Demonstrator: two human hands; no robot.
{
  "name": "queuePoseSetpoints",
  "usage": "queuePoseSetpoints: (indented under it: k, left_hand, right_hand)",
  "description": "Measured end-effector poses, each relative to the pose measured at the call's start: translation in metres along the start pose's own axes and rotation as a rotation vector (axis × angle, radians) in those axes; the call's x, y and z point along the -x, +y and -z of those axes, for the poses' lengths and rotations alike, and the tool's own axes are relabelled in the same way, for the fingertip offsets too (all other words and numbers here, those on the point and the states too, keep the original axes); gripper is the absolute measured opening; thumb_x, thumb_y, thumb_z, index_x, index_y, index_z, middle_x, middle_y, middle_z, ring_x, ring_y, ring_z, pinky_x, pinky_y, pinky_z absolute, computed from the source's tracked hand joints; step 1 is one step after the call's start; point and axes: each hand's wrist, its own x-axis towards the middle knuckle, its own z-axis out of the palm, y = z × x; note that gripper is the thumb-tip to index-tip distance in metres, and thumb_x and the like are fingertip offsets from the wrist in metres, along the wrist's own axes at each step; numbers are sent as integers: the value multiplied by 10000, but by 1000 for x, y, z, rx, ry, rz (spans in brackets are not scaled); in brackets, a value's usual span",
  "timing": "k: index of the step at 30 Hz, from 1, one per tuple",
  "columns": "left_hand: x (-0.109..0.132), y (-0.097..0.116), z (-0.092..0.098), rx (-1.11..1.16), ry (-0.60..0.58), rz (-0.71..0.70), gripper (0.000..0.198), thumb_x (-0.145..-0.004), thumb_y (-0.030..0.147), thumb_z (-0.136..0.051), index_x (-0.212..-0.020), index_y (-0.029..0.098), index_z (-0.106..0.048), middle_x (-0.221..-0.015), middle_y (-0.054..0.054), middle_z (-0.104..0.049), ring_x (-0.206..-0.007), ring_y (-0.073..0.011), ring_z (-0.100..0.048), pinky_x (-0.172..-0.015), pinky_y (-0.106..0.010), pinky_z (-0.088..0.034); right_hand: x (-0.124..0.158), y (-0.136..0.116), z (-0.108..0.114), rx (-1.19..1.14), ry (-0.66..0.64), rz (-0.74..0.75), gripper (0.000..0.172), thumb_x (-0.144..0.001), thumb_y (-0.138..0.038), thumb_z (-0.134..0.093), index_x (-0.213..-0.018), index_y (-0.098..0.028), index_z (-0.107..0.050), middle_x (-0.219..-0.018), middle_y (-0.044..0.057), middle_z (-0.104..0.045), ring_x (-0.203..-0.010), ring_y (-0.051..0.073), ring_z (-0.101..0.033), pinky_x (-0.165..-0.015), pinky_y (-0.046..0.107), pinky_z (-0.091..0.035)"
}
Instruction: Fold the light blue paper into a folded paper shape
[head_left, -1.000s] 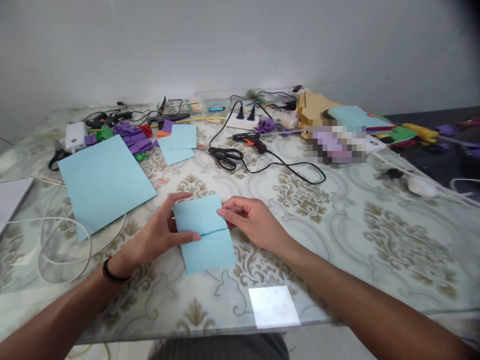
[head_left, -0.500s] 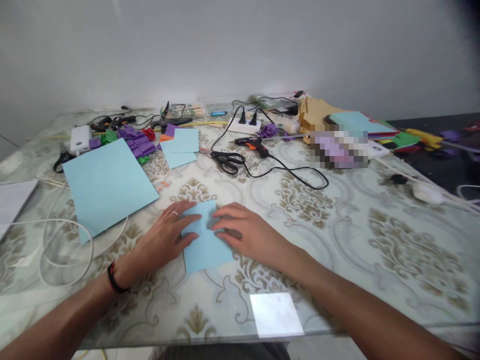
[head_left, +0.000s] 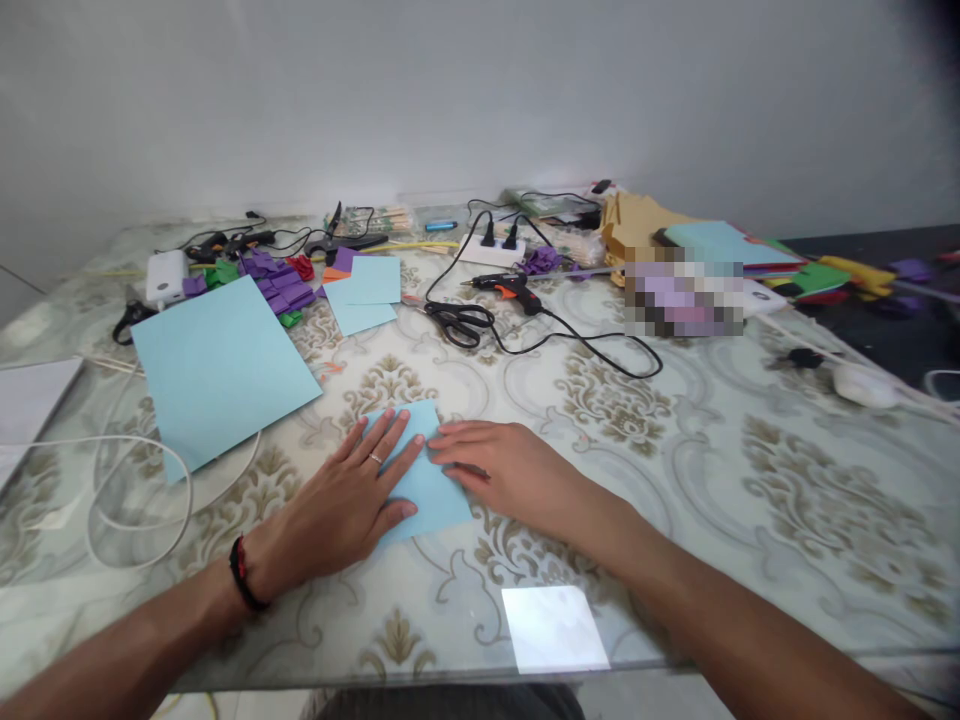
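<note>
A small light-blue sheet of paper point(head_left: 431, 505) lies on the patterned table in front of me. My left hand point(head_left: 367, 480) rests flat across its left side with fingers spread. At the paper's right edge is my right hand point(head_left: 487, 455), fingers stretched out and tips touching the sheet; the thumb stands a little apart. Neither hand grips anything. A larger light-blue sheet point(head_left: 225, 370) lies to the left of my left hand. Smaller cut blue pieces point(head_left: 375, 280) overlap farther back.
Black-handled scissors point(head_left: 459, 322) and a glue gun point(head_left: 510, 290) with its looping cord lie beyond my hands. Behind are a power strip point(head_left: 491, 250) and purple folded pieces point(head_left: 277, 280). A white cable point(head_left: 187, 490) curls at left. Coloured paper point(head_left: 727, 243) is stacked at right.
My left hand has slid right and flattened over the small blue sheet, its fingers now spread. My right hand stays at the right edge, its fingers slightly closer together.
</note>
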Motion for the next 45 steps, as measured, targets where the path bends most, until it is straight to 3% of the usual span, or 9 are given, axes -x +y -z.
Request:
queuePoseSetpoints:
  k: [6,12,15,20,26,36,45]
  left_hand:
    - [-2,1,3,23,15,-1,608,-1089,423,-442,-1658,283,-282,-1755,-118,-159,-1614,-371,-140,-1275,-585,-266]
    - [-3,9,1,6,25,24,622,-1081,321,-439,-1669,269,-242,-1759,-127,-141,-1617,-361,-135,-1283,-597,-236]
    - [-3,13,-3,2,20,20,606,-1083,282,-408,-1664,212,-250,-1753,-153,-152,-1624,-331,-113,-1300,-567,-202]
    - [-3,15,-4,27,21,24,609,-1068,274,-433,-1653,192,-282,-1759,-151,-110,-1623,-347,-91,-1309,-546,-184]
    - [-3,13,-4,13,-5,24,605,-1083,313,-407,-1659,204,-258,-1755,-170,-119,-1622,-349,-99,-1303,-556,-191]
    - [-3,14,-7,5,16,33,599,-1079,336,-425,-1645,193,-293,-1732,-188,-212,-1608,-371,-171,-1294,-564,-192]
    - [0,14,-14,56,66,41,582,-1077,362,-449,-1624,199,-338,-1735,-186,-197,-1609,-373,-164,-1296,-555,-186]
  right_hand:
    - [1,-8,5,61,-51,-27,247,-974,-152,-616,-1142,-191,-793,-1216,99,-790,-1147,257,-731,-1005,426,-589]
    - [1,-22,2,292,-33,-66,241,-1027,-244,-583,-1150,-151,-769,-1237,116,-769,-1162,293,-673,-1039,463,-550]
    - [3,-35,0,431,-92,-148,269,-1030,-264,-569,-1169,-115,-746,-1229,149,-750,-1143,339,-650,-966,510,-567]
    - [6,-47,-5,516,-198,-270,336,-1034,-219,-531,-1310,-92,-675,-1194,181,-732,-1082,353,-678,-856,504,-586]
    - [2,-46,-5,535,-312,-371,544,-983,-90,-476,-1526,-73,-465,-1171,190,-746,-1006,318,-738,-766,418,-576]
    - [-16,-41,-3,593,-400,-455,679,-945,-91,-439,-1611,-73,-306,-925,155,-806,-847,303,-789,-690,364,-544]
    - [-40,-28,3,616,-377,-421,595,-978,-143,-498,-1562,-68,-415,-875,168,-796,-825,331,-788,-710,387,-563]
